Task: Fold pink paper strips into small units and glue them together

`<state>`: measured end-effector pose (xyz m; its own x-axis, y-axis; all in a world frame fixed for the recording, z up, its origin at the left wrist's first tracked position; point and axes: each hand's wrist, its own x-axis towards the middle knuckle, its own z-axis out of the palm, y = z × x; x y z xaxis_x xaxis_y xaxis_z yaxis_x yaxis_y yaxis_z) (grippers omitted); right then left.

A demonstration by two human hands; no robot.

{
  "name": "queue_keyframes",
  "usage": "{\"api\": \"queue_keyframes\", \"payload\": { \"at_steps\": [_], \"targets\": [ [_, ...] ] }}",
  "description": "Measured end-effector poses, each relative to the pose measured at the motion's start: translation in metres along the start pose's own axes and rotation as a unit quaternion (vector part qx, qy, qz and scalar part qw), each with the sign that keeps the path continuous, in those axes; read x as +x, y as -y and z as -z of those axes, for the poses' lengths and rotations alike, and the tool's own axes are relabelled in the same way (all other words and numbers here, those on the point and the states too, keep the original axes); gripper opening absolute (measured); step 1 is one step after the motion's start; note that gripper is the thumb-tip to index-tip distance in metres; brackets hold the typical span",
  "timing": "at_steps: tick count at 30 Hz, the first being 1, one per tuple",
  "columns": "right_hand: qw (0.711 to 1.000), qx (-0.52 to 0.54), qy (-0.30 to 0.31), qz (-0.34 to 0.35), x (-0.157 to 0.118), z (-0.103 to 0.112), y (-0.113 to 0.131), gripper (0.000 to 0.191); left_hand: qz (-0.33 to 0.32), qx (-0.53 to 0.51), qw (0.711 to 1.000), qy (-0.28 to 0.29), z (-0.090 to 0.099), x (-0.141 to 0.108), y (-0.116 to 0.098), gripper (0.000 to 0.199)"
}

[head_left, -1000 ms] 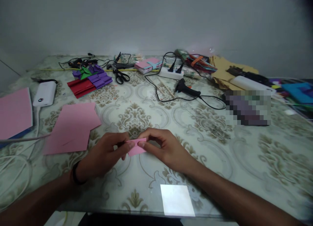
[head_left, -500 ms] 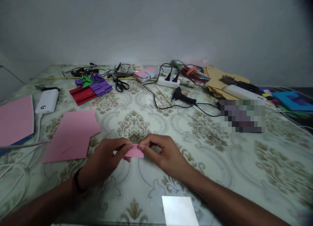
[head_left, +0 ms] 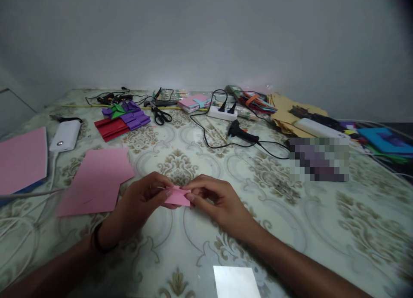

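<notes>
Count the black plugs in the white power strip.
2: the left plug and, beside it, the right plug, both in the white power strip. No others show there.

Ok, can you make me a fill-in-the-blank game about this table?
1. The colour of the small paper between the left hand and right hand is ____.
2. A dark band circles the ____ wrist.
3. The number of plugs in the white power strip is ____.
4. The scissors have handles coloured ____.

Missing words: pink; left; two; black.
</notes>
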<state>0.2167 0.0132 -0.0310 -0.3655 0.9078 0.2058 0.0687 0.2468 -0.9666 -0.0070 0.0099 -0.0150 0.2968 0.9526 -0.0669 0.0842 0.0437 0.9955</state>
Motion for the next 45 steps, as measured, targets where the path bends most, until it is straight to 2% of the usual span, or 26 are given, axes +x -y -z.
{"api": "queue_keyframes", "payload": {
  "at_steps": [4,7,9,13,16,20,23,25,27,31,37,41,45],
  "targets": [
    [0.998,-0.035,0.012,0.047,0.001,0.001,0.002,0.011,-0.015,-0.008,0.999,0.035,0.003,0.000,-0.004,0.006],
    [0.996,-0.038,0.035,0.079,0.001,0.001,0.004,0.015,-0.053,0.041,0.997,0.048,0.007,0.000,-0.006,0.008],
    [0.995,-0.040,0.039,0.082,0.001,0.001,0.005,0.018,-0.060,0.068,0.994,0.055,0.009,0.001,-0.005,0.013],
    [0.997,-0.044,0.031,0.057,-0.001,0.000,0.004,0.010,-0.062,0.079,0.992,0.072,0.009,0.005,0.004,0.015],
    [0.999,-0.043,0.031,0.010,-0.001,-0.002,0.002,0.008,-0.074,0.108,0.989,0.072,0.009,0.006,0.010,0.016],
    [0.990,0.043,0.059,-0.121,-0.001,-0.008,-0.001,0.017,-0.109,0.164,0.980,0.037,0.010,0.007,0.013,0.014],
    [0.972,0.131,0.110,-0.162,-0.003,-0.011,-0.003,0.024,-0.160,0.206,0.965,0.012,0.010,0.005,0.010,0.013],
    [0.964,0.158,0.120,-0.179,-0.004,-0.013,-0.004,0.026,-0.189,0.228,0.955,0.008,0.009,0.003,0.008,0.015],
    [0.964,0.157,0.100,-0.187,-0.004,-0.012,-0.005,0.027,-0.200,0.247,0.948,0.009,0.007,0.001,0.007,0.013],
    [0.970,0.146,0.038,-0.190,-0.001,-0.007,-0.009,0.028,-0.177,0.262,0.948,0.016,0.005,0.002,0.009,0.008],
    [0.947,0.236,0.025,-0.216,-0.003,-0.016,-0.019,0.042,-0.115,0.168,0.978,0.039,0.003,0.008,0.023,0.008],
    [0.956,0.205,0.016,-0.210,-0.005,-0.023,-0.021,0.045,-0.136,0.214,0.967,0.024,-0.001,0.007,0.024,0.015],
    [0.968,0.167,0.000,-0.190,-0.005,-0.021,-0.020,0.042,-0.133,0.223,0.965,0.041,-0.005,0.005,0.024,0.006]
  ]
}}
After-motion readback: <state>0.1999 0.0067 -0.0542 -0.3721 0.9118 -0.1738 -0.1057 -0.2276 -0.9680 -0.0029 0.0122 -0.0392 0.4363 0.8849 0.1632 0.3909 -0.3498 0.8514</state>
